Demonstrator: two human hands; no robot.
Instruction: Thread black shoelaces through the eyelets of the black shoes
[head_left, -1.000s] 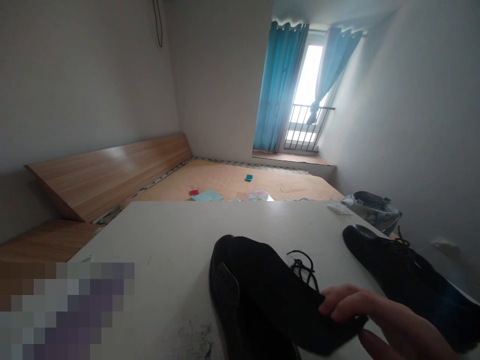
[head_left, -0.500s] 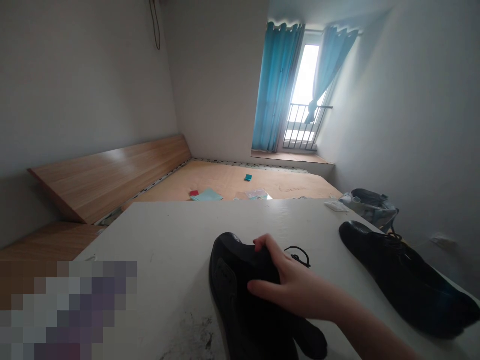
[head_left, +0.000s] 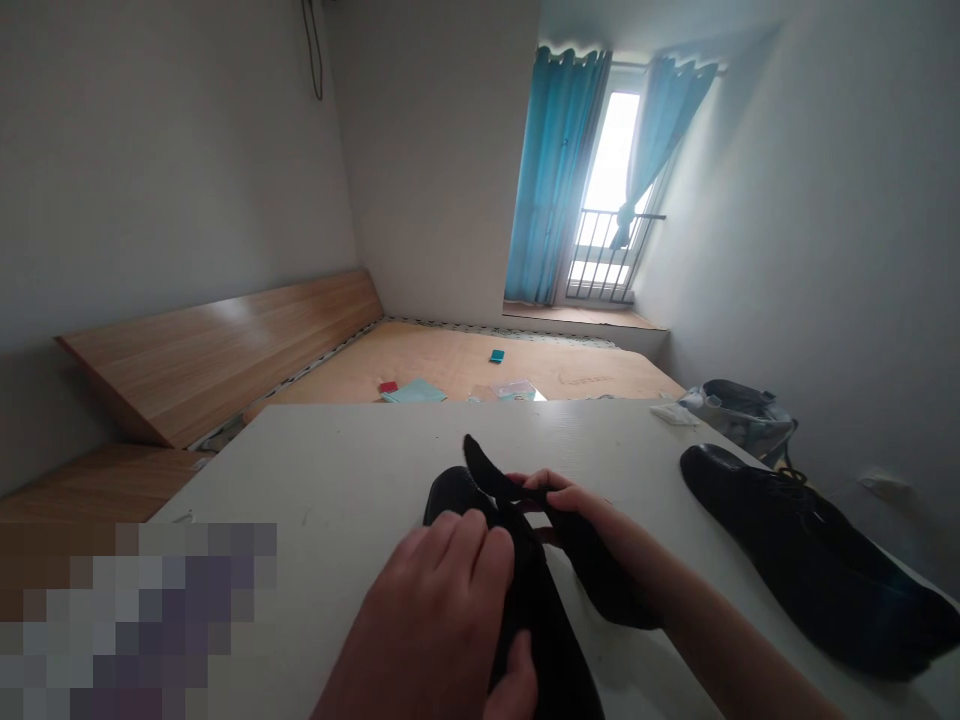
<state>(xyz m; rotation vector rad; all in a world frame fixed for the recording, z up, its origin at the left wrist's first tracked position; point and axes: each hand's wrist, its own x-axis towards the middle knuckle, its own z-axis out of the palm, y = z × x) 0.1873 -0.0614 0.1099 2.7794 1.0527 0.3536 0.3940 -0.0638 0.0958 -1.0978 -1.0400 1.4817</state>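
Note:
A black shoe (head_left: 551, 635) lies on the white table with its toe pointing away from me. My left hand (head_left: 450, 580) is closed over its front part, fingers curled, covering much of the upper. Just to the right, my right hand (head_left: 562, 500) grips a long, thin black insole (head_left: 600, 575) by its middle. One end of the insole rises above the shoe's toe, and its rounded other end hangs near my right wrist. The second black shoe (head_left: 795, 550), with laces, stands at the table's right side, apart from both hands.
The white table (head_left: 337, 480) fills the foreground. Beyond it is a bed (head_left: 600, 360) with a teal square (head_left: 497, 356), a light green cloth (head_left: 415, 391) and a red piece. A bag (head_left: 742, 410) sits past the right edge, near a small clear packet (head_left: 673, 413).
My left hand has come into view and taken hold of the shoe. My right hand has moved off the shoe and now holds the insole up beside it.

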